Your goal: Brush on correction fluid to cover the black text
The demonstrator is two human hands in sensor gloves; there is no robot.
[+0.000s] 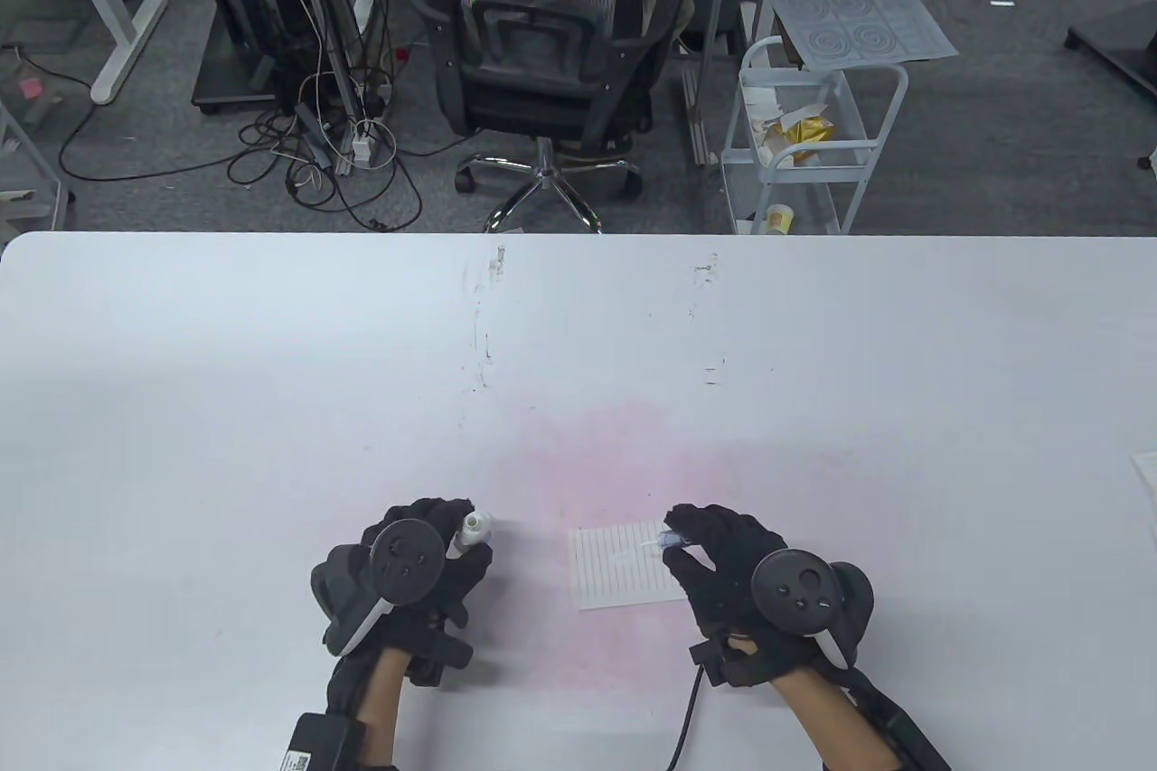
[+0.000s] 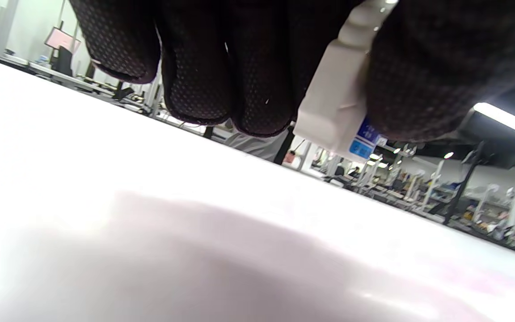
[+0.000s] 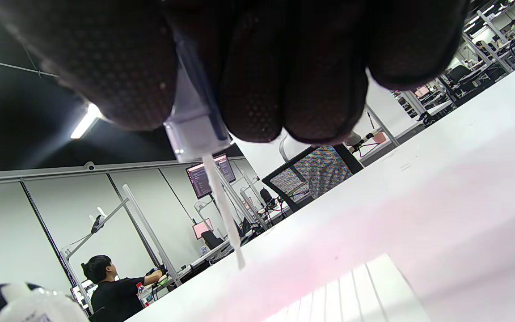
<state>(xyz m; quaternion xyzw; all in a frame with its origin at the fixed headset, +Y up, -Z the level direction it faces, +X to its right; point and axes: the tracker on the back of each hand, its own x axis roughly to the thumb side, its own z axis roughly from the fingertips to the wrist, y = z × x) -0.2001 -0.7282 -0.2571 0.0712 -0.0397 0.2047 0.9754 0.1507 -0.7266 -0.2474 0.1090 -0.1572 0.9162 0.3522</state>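
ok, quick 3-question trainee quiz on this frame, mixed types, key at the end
1. True or false: the left hand holds the bottle with its cap off.
2. Multiple choice: the brush in the right hand points toward A) the chair B) the paper C) the cart.
3. Fill in: the paper lies on the ____.

Key: 1 true; 2 B; 3 table.
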